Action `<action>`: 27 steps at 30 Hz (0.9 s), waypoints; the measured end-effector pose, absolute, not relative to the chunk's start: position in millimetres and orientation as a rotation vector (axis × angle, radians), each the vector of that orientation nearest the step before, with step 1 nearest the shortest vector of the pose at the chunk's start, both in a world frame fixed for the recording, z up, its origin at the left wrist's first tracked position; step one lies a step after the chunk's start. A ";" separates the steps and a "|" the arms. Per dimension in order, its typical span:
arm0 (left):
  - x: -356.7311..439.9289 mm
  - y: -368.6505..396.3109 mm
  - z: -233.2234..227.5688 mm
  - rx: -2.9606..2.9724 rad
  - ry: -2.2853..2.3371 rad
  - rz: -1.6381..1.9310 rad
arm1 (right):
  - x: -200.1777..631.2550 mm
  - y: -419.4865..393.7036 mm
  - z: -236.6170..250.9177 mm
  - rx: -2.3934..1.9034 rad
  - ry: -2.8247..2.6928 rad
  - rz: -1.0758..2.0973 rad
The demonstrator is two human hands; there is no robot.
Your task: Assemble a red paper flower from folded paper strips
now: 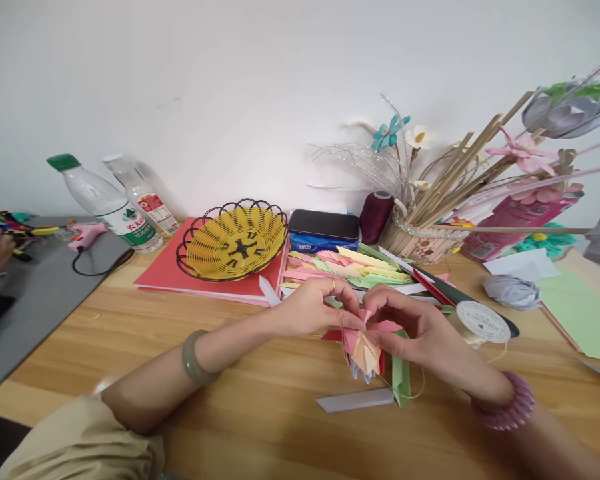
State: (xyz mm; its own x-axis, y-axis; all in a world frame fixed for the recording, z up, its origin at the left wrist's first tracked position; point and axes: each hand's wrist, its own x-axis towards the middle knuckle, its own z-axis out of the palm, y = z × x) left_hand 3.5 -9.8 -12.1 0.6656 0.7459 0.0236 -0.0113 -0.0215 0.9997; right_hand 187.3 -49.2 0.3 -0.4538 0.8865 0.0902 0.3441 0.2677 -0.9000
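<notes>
Left hand [313, 308] and right hand [420, 327] both pinch multicoloured folded-paper piece [366, 352] above wooden table [220, 407]; flat pale-lilac paper strip [353, 400] just below, pink-green-yellow folded strips [347, 268] behind.

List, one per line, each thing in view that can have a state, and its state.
Flower: folded, held
Left hand: pinching the flower
Right hand: pinching the flower
Strips: folded, piled
Phone: face up, screen dark
Green-capped bottle: closed, upright
White-capped bottle: closed, upright
Basket: open side up
Thread cone: upright
Spool: partly unwound
Glue gun: lying down
</notes>
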 end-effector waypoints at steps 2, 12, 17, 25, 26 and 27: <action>3.2 -9.6 -12.1 1.489 0.646 0.657 | 186.7 -49.9 2.0 -1.119 -1.932 1.187; 4.8 -11.2 -10.2 1.504 0.654 0.618 | 183.1 -52.7 -2.3 -1.225 -1.852 1.261; 2.7 -9.9 -11.2 1.543 0.652 0.619 | 185.2 -51.9 -2.8 -1.248 -1.848 1.232; 1.9 -7.3 -13.7 1.439 0.625 0.590 | 185.8 -50.0 -4.9 -1.196 -1.819 1.259; 1.5 -6.7 -13.9 1.382 0.619 0.581 | 185.9 -49.9 -5.2 -1.188 -1.797 1.270; 1.2 -6.1 -13.9 1.323 0.609 0.570 | 186.0 -49.8 -5.5 -1.182 -1.775 1.286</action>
